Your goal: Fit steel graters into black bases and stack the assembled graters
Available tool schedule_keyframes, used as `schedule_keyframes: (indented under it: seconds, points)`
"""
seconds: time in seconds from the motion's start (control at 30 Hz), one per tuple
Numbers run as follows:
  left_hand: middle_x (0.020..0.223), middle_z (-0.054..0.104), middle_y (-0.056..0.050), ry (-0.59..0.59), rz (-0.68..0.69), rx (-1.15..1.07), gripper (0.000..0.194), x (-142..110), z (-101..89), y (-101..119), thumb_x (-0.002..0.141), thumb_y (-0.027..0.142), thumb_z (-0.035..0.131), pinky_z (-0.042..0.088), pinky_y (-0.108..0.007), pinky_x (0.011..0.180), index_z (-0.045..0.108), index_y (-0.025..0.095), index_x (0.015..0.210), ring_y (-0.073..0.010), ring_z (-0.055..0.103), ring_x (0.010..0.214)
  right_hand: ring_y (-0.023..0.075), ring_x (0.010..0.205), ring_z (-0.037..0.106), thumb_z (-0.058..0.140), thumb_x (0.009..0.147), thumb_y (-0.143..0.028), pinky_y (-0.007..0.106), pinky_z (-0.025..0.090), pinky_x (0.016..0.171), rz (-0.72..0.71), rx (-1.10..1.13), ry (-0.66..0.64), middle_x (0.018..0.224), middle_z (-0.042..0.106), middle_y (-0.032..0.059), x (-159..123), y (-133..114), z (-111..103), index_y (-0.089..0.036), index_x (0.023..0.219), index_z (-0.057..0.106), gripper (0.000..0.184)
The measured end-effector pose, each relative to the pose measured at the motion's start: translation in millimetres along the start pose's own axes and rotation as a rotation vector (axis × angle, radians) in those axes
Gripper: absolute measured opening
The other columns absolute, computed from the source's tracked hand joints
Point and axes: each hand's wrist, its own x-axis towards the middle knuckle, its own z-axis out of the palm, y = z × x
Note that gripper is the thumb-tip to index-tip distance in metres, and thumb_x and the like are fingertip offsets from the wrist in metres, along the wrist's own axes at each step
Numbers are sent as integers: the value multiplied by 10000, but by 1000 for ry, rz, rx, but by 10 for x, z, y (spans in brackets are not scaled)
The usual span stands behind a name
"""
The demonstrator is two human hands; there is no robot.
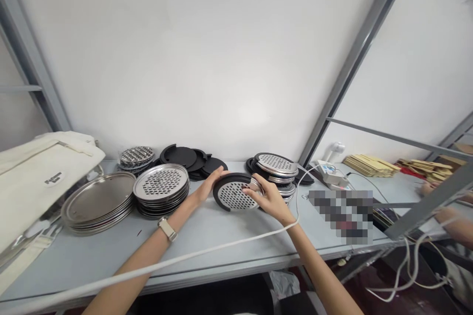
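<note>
- Two bare hands are on a round silver metal plate full of holes (233, 196) with a black curved rim (216, 198). It is tipped to face the near side, over the middle of the pale grey table (207, 241).
- The left hand (211, 184) is at the far left of the rim. Its fingertips are hidden, so I can't tell how tight they are.
- The right hand (271, 199) is clamped on the plate's right side, with the thumb on the front.
- It seems best to hold the edge and keep skin off the holes, which may be sharp.
- Bare table is open on the near side, up to the straight front edge.
- Stacks of round silver plates on the left (160, 184) and right (277, 163) leave less room sideways.
- One long white cord (221, 246) crosses both arms, so it could snag.
</note>
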Motion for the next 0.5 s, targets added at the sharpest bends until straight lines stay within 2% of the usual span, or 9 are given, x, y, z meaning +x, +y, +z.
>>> schedule_keyframes:
  seconds: [0.07,0.17,0.23,0.33,0.43,0.5]
  points:
    - [1119,699,-125,14,-5,-24,761,23,14,14,918,672,162,446,-363,958,656,132,1125,-254,615,1076,131,613,517,586,875,-484,226,407,575,-29,-7,-20,687,594,-22,-12,-82,-126,-166,919,604,322]
    - [1145,688,-135,80,-41,-16,727,99,3,-22,920,649,182,466,-345,927,652,134,1124,-245,626,1074,162,692,581,623,851,-479,245,453,638,-5,4,80,754,636,8,-32,-149,-365,-166,906,634,318]
    - [1131,687,-156,118,-65,17,652,203,-6,-75,907,634,293,487,-343,876,653,122,1088,-251,644,1034,176,728,609,654,823,-492,258,483,668,64,86,214,795,661,23,-45,-125,-540,-165,928,655,343]
    - [1199,651,-170,166,-69,58,500,455,35,-139,908,548,433,493,-343,871,642,127,1077,-255,633,1061,170,749,631,662,812,-518,262,515,677,142,356,444,824,673,25,-56,0,-798,-172,935,671,367]
    - [1299,588,-133,190,-42,89,345,778,170,-139,946,433,489,473,-370,951,627,171,1121,-238,569,1165,169,777,656,690,779,-537,282,555,704,258,663,738,859,688,36,-48,197,-1011,-166,934,671,402]
    - [1305,559,-111,207,-26,112,351,975,295,-111,945,390,546,483,-454,952,575,169,1216,-243,571,1140,171,814,668,714,769,-495,289,579,727,350,791,863,885,693,40,-39,356,-1112,-168,935,666,371]
